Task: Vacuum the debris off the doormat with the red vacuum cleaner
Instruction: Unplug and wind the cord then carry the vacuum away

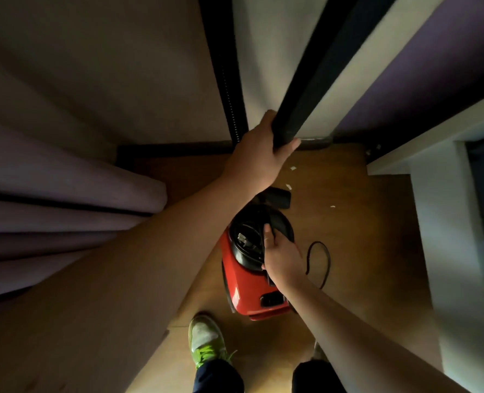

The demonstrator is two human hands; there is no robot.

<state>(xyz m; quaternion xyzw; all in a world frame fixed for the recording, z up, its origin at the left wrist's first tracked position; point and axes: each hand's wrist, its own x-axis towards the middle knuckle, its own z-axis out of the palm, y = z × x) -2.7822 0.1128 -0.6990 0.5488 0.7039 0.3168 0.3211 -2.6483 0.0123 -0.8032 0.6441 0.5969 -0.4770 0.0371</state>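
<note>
Head view shows folded curtains (65,194) at my left and white paper scraps (293,168) on the wooden floor (362,251). My left hand (260,154) grips a dark door edge (314,89), and my right hand (281,259) rests with loose fingers on the red vacuum cleaner (246,273). Its long axis runs away from my green shoe (206,340); the black top is dim and I cannot read its parts, and no doormat is clear to me.

From my remote feed: a brown wood-look floor (362,251) carries the red vacuum cleaner (249,287), its black cord (318,262) looped just beside it. Small white scraps of debris (293,167) lie scattered near the dark door threshold (175,150). A green-laced sneaker (206,340) stands just behind the vacuum.
</note>
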